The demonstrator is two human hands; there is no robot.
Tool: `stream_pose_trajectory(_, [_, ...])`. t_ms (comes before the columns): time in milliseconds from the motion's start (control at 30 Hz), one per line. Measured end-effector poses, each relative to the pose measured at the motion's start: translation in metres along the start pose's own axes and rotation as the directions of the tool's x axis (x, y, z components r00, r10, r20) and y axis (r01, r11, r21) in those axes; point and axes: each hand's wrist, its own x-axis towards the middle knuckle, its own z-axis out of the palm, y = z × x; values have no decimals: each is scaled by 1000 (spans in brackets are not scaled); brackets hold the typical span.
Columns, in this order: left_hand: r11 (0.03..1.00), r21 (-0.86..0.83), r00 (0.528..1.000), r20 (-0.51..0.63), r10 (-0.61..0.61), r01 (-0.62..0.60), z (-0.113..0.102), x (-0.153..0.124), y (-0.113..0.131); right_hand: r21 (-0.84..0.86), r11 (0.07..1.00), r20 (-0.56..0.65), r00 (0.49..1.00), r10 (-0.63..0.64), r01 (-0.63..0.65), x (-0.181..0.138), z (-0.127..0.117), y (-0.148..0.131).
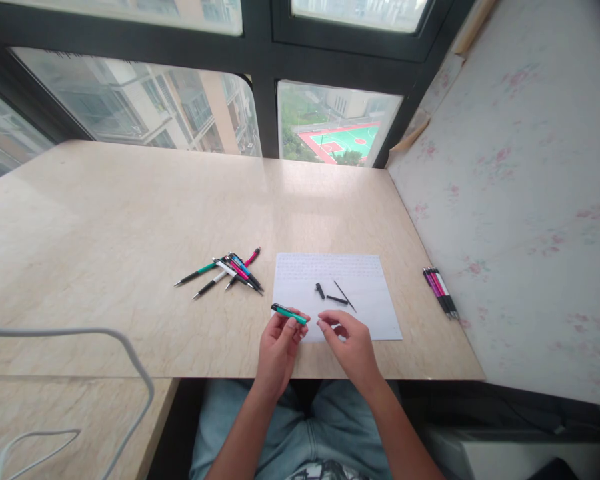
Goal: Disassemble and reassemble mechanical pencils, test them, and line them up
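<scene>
The left hand [279, 347] holds a green pen [289, 313] between thumb and fingertips, just above the near edge of the bench [105, 220]. The pen lies nearly level, with its dark end pointing left. The right hand [350, 343] is close beside it, apart from the pen, with thumb and forefinger pinched together. Whether a small part sits between them is too small to tell.

Just beyond both hands a white sheet [370, 313] lies flat on the bench. On it rest a short black piece [320, 291], a black tube [337, 299] and a thin refill [345, 295], all near each other. To the left of the sheet is a loose pile of pens [230, 270], crossed over one another. Well to the right, near the wall, a bundle of pens [441, 292] lies side by side. A white cable [130, 353] curves over the bench's near left corner.
</scene>
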Motion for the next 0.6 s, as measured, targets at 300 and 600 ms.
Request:
stream_pose_trajectory(300, [1000,15,1000,-4,15,-15,1,-1,0,19,997,34,997,-72,72,-1,6,-14])
stream_pose_trajectory(600, [998,50,1000,1,27,-27,1,-2,-1,-6,992,17,992,-126,126,-1,8,-20])
